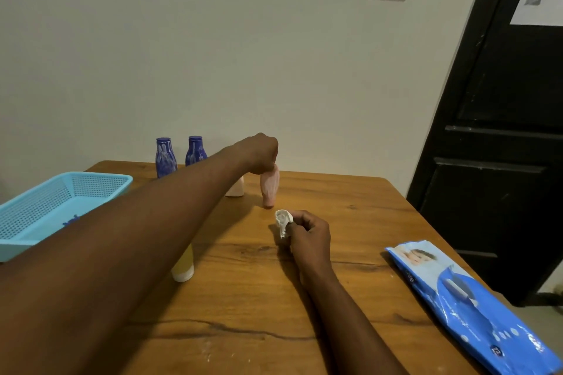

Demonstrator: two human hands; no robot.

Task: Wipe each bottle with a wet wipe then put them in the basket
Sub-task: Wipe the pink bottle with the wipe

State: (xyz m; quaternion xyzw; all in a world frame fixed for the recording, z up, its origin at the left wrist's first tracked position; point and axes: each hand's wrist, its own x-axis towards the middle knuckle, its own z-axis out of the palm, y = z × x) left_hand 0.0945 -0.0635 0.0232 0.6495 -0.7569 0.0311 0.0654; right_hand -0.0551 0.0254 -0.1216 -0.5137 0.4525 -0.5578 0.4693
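1. Light-blue mesh basket (100, 177) at the left edge of the table (243, 298). No bottle inside; small dark-blue mark on its floor, nature unclear.
2. Two dark-blue bottles (166, 158) upright side by side at the far edge of the table, near the wall.
3. Pale bottle (236, 189) partly hidden behind the left forearm. Yellow bottle (182, 268) with a white end down, standing under the same forearm.
4. Left hand (260, 154) reaching forward, fingers curled down and gripping the top of a pink bottle (269, 187). Bottle tilted and blurred, lower end at or just above the table; contact not determinable.
5. Right hand (307, 236) just beside the pink bottle, fingers bent, pinching a crumpled white wet wipe (283, 222).
6. Blue wipes pack (466, 304) flat at the right edge of the table.
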